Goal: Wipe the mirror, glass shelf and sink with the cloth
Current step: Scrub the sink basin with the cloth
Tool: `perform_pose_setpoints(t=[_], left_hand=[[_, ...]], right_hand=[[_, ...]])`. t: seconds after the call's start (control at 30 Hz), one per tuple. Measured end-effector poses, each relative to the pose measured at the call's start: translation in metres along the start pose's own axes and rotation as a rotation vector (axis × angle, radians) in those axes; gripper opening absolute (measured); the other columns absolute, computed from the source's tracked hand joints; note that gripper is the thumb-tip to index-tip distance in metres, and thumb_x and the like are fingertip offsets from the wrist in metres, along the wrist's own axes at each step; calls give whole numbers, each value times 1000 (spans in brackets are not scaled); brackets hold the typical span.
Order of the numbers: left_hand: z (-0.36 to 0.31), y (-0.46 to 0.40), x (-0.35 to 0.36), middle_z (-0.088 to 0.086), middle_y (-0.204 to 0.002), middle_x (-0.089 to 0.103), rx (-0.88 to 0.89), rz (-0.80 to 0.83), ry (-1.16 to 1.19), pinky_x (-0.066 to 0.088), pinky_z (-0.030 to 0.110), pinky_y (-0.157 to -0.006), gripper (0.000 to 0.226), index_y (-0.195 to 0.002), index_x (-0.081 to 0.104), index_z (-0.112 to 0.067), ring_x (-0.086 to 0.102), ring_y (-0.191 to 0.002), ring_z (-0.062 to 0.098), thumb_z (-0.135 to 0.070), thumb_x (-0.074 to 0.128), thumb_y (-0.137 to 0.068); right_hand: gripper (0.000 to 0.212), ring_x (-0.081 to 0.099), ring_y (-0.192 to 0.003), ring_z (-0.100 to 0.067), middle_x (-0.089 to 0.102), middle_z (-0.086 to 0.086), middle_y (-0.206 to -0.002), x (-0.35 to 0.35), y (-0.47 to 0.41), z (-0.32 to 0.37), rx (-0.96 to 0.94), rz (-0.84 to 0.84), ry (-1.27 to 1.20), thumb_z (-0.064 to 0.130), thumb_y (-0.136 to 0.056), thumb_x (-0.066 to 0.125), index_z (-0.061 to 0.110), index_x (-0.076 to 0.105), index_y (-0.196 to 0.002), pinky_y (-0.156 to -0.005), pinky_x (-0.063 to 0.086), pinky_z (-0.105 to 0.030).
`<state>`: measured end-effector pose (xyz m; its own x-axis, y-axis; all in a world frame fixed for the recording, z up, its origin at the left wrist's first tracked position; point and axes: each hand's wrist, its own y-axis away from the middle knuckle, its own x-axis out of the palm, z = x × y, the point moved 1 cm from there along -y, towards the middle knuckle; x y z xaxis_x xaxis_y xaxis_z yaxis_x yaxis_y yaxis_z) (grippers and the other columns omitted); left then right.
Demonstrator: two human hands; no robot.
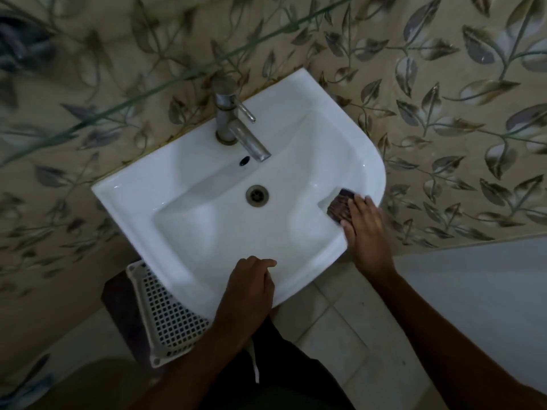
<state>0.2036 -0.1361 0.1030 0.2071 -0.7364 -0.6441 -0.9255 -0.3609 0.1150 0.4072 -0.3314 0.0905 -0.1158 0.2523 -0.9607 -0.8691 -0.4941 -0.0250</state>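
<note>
My right hand (362, 221) presses the dark cloth (340, 206) flat against the right rim of the white sink (207, 208), fingers spread over it, not pinching. My left hand (251, 279) curls closed over the front lip, steadying me. The cloth looks soft and light, so I judge it will bunch unless I keep my palm on its middle. The glazed basin seems slick and hard. The bowl is open for sweeping; the tap (236, 125) and the glass shelf edge (177, 81) above crowd the back, and a perforated basket (165, 318) sits below.
</note>
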Motion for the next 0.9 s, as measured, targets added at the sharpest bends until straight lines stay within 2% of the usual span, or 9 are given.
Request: perform_pose_setpoints(t=[0.13,0.23,0.3,0.4,0.47,0.63,0.73,0.8,0.9], left_hand=[[14,32,-17,3,-98,63,37,-99,-125,52,38,-84,22,-109,68,-11,58,-94,21,-2,58,-92],[29,58,-33,1,-104,58,26,-190,-178,49,31,-86,17,-110,65,-13,55,-95,17,-13,54,-97],[37,72,-44,1,-105,56,-34,-237,-182,46,30,-86,17,-110,63,-15,52,-96,16,-19,51,-98],[44,83,-57,2,-108,55,-190,-310,-52,44,28,-88,24,-114,59,-14,50,-98,12,-27,43,-100],[48,88,-65,1,-109,56,-233,-351,42,42,27,-91,25,-114,58,-14,51,-101,13,-29,42,-100],[61,91,-81,3,-108,60,-262,-362,66,40,26,-93,16,-109,61,-11,54,-104,18,-20,51,-100],[65,91,-87,0,-109,59,-261,-386,92,45,34,-96,16,-110,59,-14,54,-105,17,-23,47,-102],[67,88,-92,-1,-110,58,-259,-418,95,47,37,-97,17,-111,58,-15,55,-105,18,-24,46,-102],[67,79,-99,-2,-107,58,-250,-450,95,48,40,-96,14,-108,57,-19,55,-103,18,-24,45,-103]], right_hand=[[51,49,-138,-36,58,-16,-142,9,60,71,-49,72,-34,32,-100,39,2,60,-136,-117,31,-55],[42,60,-128,-35,68,-13,-131,15,93,130,-192,141,-4,28,-96,53,4,69,-126,-107,46,-54],[43,63,-124,-34,68,-13,-130,23,105,170,-302,205,-41,27,-91,61,3,68,-126,-104,47,-52],[62,25,-153,-23,30,-6,-164,36,113,216,-311,450,-119,42,-106,38,11,27,-158,-125,11,-40],[66,17,-155,-21,22,-5,-167,43,113,226,-294,465,-131,48,-106,32,13,16,-161,-125,5,-37],[60,53,-135,-32,54,-11,-148,35,135,206,-390,292,-89,32,-94,65,4,51,-145,-111,43,-50],[59,61,-126,-32,59,-13,-143,44,130,212,-356,299,-114,29,-92,66,2,53,-143,-104,49,-50],[64,52,-136,-31,47,-15,-153,55,112,237,-339,349,-231,29,-99,59,1,38,-152,-113,42,-48],[65,20,-155,-23,14,-13,-168,69,74,281,-373,435,-430,23,-106,46,3,13,-159,-125,19,-41]])
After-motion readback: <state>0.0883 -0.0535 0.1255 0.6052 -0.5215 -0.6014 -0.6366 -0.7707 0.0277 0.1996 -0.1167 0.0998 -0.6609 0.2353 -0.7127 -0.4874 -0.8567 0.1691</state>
